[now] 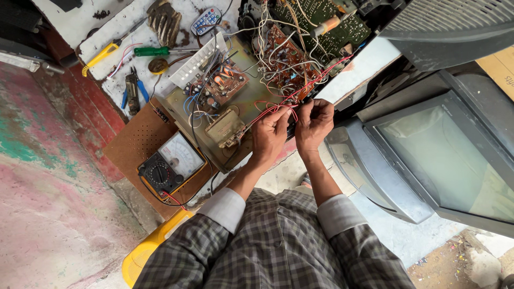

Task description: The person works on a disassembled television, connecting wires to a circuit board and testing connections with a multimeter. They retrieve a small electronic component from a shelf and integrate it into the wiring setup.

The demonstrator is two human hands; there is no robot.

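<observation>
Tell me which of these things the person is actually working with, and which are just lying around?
In use:
left hand
right hand
red wires, pinched between both hands
open chassis with circuit boards that the wires run to

Lying about:
analogue multimeter
green-handled screwdriver
blue-handled pliers
remote control
yellow-handled tool
grey television set

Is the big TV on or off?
Off, it seems. The TV screen is dull grey with no picture or glow, only faint reflections. It lies beside the hands, away from the red wires they hold.
</observation>
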